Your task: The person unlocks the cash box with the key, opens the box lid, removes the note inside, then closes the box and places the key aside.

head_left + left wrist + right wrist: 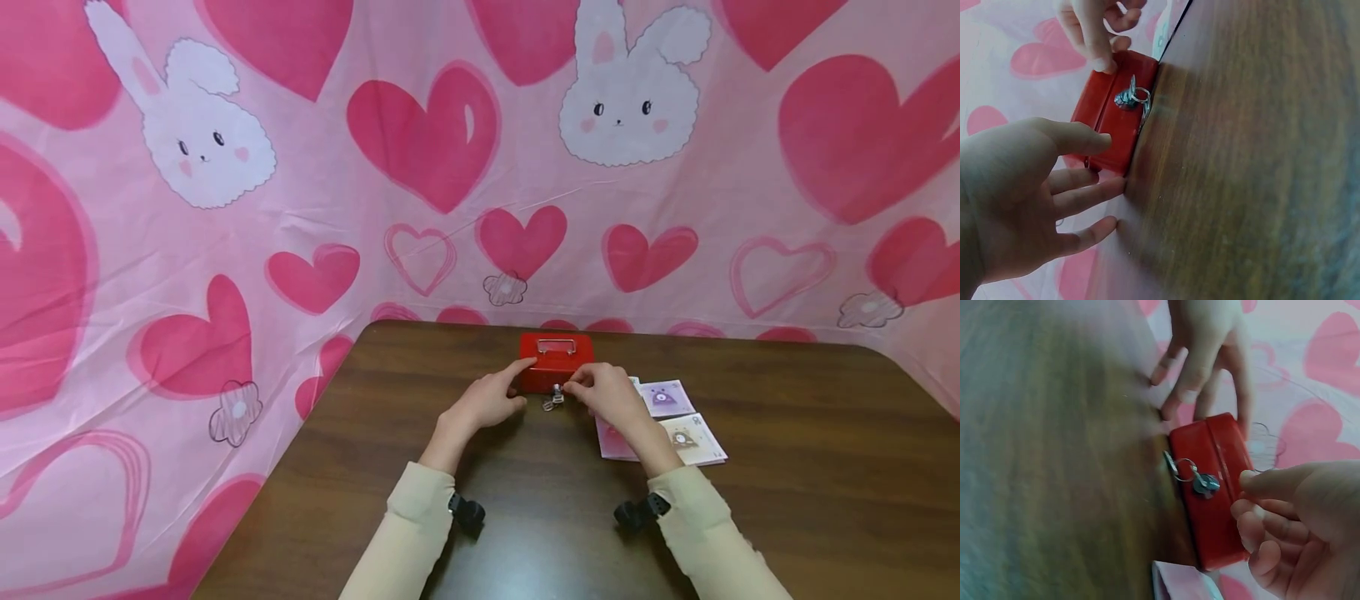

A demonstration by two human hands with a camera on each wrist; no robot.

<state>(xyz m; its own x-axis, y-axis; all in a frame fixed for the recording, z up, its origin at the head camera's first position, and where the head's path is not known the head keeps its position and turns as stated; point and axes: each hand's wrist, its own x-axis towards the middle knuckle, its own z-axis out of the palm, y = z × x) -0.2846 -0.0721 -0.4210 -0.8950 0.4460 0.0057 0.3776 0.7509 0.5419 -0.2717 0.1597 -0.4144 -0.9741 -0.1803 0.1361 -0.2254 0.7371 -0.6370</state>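
Observation:
A red metal cash box (pixel 557 367) with a silver carry handle (pixel 556 345) on its lid stands near the table's back edge. From the lock (pixel 1206 485) in its front face hangs a ring of small keys (pixel 552 403). My left hand (pixel 489 400) is at the box's left end, its fingers spread and relaxed, thumb over the front corner. At the right front, my right hand (pixel 609 393) has its thumb tip right at the lid seam (pixel 1239 477), the other fingers loosely curled below it. The lid looks closed.
Several play banknotes (pixel 664 399) in pink, purple and pale yellow lie to the right of the box, partly under my right forearm. The brown wooden table (pixel 810 467) meets a pink heart-and-rabbit cloth (pixel 675 208) behind and at the left.

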